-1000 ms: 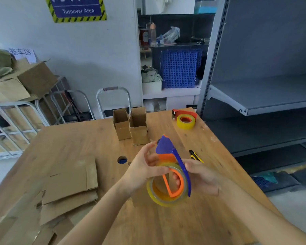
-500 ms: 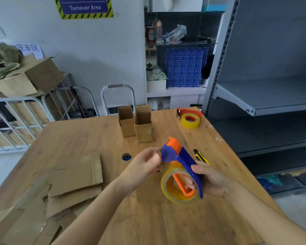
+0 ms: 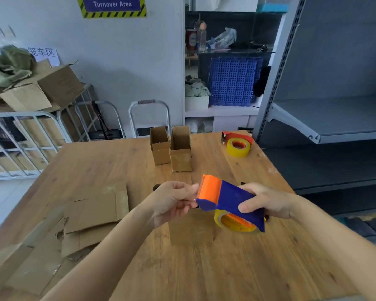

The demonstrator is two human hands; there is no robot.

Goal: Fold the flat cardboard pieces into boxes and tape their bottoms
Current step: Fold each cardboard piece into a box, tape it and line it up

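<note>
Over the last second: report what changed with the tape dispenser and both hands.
The tape dispenser tipped from upright, roll facing the camera, to blue back up, orange roller pointing at the left hand. The right hand kept its grip, thumb now on the blue back; the left hand stayed pinching at the roller end. The folded boxes, flat cardboard and second dispenser did not move.

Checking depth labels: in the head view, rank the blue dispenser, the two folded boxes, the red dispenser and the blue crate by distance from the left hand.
1. Blue dispenser, touching the left hand, just right of it.
2. Folded boxes, straight ahead.
3. Red dispenser, at the table's far right corner.
4. Blue crate, beyond the table.
</note>
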